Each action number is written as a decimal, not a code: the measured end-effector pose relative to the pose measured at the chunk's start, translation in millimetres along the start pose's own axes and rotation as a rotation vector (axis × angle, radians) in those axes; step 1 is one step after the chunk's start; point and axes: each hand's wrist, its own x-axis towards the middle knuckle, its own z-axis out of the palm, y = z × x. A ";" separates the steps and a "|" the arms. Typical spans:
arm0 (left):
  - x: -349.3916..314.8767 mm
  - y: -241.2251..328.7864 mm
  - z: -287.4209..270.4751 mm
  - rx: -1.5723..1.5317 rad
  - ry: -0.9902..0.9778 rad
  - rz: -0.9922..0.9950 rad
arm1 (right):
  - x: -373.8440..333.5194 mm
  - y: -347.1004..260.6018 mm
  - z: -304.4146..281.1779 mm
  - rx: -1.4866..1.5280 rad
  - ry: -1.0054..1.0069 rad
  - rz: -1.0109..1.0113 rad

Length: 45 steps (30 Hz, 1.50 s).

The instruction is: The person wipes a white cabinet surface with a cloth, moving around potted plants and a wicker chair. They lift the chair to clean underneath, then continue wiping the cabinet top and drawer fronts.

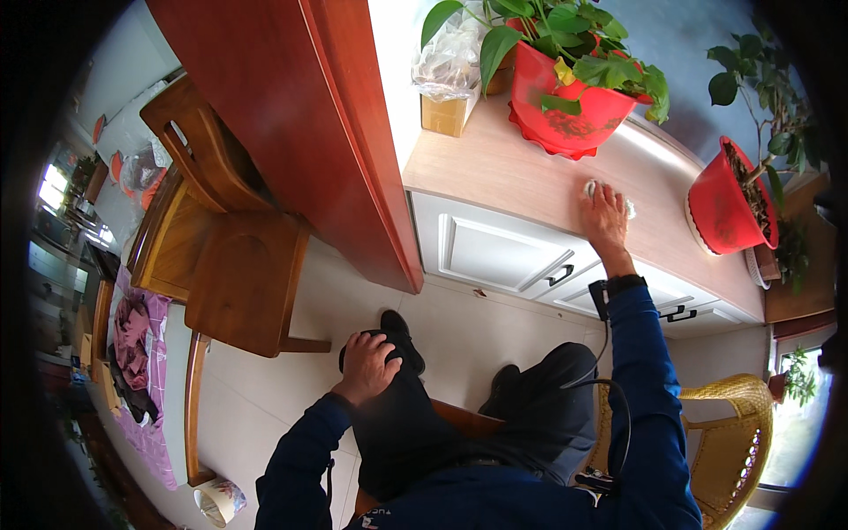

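My right hand (606, 219) lies on the pale wood top (495, 168) of a low white cabinet, palm down. Under its fingers is a crumpled white cloth (629, 208), showing at the fingertips and along one side; whether it is cloth or tissue I cannot make out. My left hand (369, 366) rests on my left knee, fingers apart and holding nothing. Beyond my right hand stands a red flowerpot (565, 110) with a green leafy plant. A second red pot (731, 199) with a taller plant stands to the right of that hand.
A cardboard box (449, 115) with a clear plastic bag on it stands at the cabinet's far left. The white cabinet doors (495, 243) have black handles. A red-brown wooden door edge (353, 132), a wooden chair (238, 274) and a woven chair (729, 433) flank me.
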 end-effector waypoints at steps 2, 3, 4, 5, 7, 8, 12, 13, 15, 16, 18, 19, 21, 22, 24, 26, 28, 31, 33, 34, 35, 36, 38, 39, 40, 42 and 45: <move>3.3 0.2 0.8 0.016 -0.010 0.009 | 15.1 -21.4 7.5 0.049 0.004 0.096; 4.7 0.3 0.9 0.028 -0.011 0.017 | 24.2 -33.0 11.0 0.026 -0.044 0.034; 5.8 0.0 0.3 0.018 -0.014 0.009 | 29.9 -47.0 14.3 0.062 0.057 -0.028; 6.3 -0.2 -0.4 0.011 -0.017 0.006 | 34.2 -66.6 17.9 0.046 0.028 -0.016; 8.4 -0.1 -0.9 0.008 -0.019 0.008 | 40.5 -100.7 15.4 0.022 0.107 -0.146; 8.6 0.0 -1.5 0.015 -0.019 0.012 | 42.4 -117.1 10.7 0.098 0.129 -0.169; 11.5 2.3 -3.1 0.013 -0.035 0.008 | 44.9 -169.2 -12.6 0.224 0.040 -0.249; 12.6 2.4 -3.3 0.019 -0.050 -0.002 | 42.6 -172.2 -17.9 0.248 0.016 -0.254; 14.2 2.7 -2.4 0.029 -0.076 -0.008 | 36.5 -168.5 -23.6 0.290 -0.008 -0.278; 14.2 2.6 -1.9 0.024 -0.070 -0.012 | 33.5 -162.6 -23.8 0.306 -0.015 -0.297; 13.5 1.7 -0.4 0.026 -0.053 0.005 | 27.9 -147.2 -19.2 0.310 0.006 -0.329; 12.0 1.6 0.4 0.025 -0.044 0.006 | 24.9 -139.1 -14.5 0.313 0.023 -0.356; 9.5 1.2 1.8 0.043 -0.008 0.025 | 23.4 -117.0 -4.0 0.207 0.045 -0.364; 8.4 0.9 2.0 0.052 0.013 0.034 | 19.6 -102.0 1.8 0.226 0.088 -0.332; 6.4 0.5 2.2 0.052 0.014 0.038 | 19.4 -65.0 11.0 0.011 0.062 -0.331; 5.1 -0.1 2.3 0.044 0.019 0.040 | 10.2 -16.9 14.0 -0.141 0.155 -0.384; 3.9 -0.8 2.0 0.034 0.025 0.037 | -4.8 29.1 12.1 -0.292 0.300 -0.426; 2.9 -1.8 2.1 0.034 0.053 0.040 | -15.5 67.0 4.5 -0.096 0.132 -0.198; 2.5 -2.4 2.6 0.016 0.051 0.031 | -17.3 66.4 1.2 0.025 0.192 -0.117; 2.4 -2.8 2.8 0.009 0.050 0.028 | -15.7 60.2 -0.1 0.042 0.161 -0.029; 2.5 -2.9 3.2 0.005 0.059 0.025 | -13.7 51.7 -1.5 0.060 0.129 0.062; 2.9 -3.1 3.8 0.002 0.066 0.024 | -11.6 40.7 -2.1 0.069 0.132 0.131; 4.0 -3.5 4.5 0.001 0.069 0.018 | -3.5 12.4 -1.4 -0.008 0.146 0.084; 5.1 -3.7 4.9 0.001 0.065 0.017 | -0.5 -1.7 -1.8 -0.073 0.143 0.073; 6.5 -3.8 5.4 -0.001 0.058 0.017 | 1.5 -17.9 -1.5 -0.078 0.157 0.019; 8.7 -3.4 5.5 0.001 0.068 0.025 | 5.5 -52.2 -2.2 -0.112 0.208 -0.130; 11.3 -1.9 3.0 -0.010 0.042 0.009 | 14.7 -103.3 -6.2 0.031 0.113 -0.141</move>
